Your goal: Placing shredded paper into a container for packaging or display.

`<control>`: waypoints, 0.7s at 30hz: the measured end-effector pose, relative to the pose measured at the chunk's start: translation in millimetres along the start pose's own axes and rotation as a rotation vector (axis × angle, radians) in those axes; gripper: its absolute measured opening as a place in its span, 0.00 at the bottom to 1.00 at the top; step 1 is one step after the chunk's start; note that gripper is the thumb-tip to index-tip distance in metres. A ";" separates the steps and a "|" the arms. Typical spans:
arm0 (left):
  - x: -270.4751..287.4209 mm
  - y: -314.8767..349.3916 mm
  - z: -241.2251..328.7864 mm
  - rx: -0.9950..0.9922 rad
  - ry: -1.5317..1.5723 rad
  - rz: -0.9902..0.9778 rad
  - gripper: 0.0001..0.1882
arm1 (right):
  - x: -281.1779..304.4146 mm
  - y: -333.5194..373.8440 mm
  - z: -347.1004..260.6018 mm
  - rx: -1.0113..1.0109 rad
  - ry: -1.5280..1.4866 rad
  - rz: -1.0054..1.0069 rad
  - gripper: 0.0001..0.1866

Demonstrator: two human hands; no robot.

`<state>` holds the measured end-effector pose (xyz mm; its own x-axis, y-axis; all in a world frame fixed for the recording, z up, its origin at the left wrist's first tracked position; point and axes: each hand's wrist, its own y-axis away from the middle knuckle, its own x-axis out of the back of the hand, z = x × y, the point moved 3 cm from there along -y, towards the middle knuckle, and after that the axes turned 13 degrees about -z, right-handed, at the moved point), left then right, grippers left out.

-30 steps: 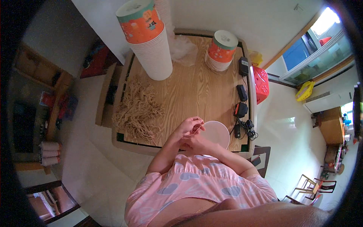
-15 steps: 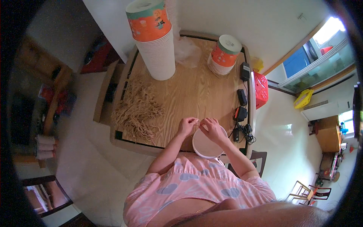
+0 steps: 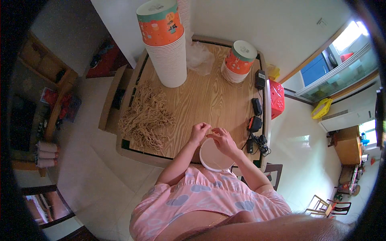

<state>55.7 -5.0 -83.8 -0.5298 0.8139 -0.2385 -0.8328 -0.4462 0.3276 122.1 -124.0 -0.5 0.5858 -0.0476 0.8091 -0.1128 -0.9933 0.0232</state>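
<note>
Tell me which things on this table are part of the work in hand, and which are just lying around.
In the work:
left hand and right hand, both at the white paper bowl
pile of tan strings
tall cup stack
short cup stack

Lying about:
black chargers and cables
clear plastic bag

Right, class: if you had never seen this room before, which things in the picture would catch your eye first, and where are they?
The tall stack of white paper cups with an orange-printed one on top rises at the far left of the wooden table, with a shorter stack to its right. A heap of tan strings sprawls over the table's left edge. At the near edge, the left hand and right hand meet above a white cup.
</note>
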 end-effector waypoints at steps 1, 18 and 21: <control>0.2 -1.1 -1.8 -0.008 0.019 -0.020 0.07 | 1.4 -0.5 -2.0 -0.015 -0.025 0.014 0.18; 1.4 2.1 4.5 0.077 0.068 -0.048 0.07 | 1.8 0.1 -1.5 -0.033 -0.085 0.093 0.13; 0.9 0.1 -3.5 0.064 0.010 -0.071 0.07 | 5.3 -2.0 3.3 -0.136 -0.256 0.200 0.10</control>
<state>54.6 -5.7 -87.1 -0.4713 0.8389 -0.2723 -0.8568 -0.3623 0.3669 128.1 -122.6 1.8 0.7215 -0.2820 0.6323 -0.3417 -0.9394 -0.0291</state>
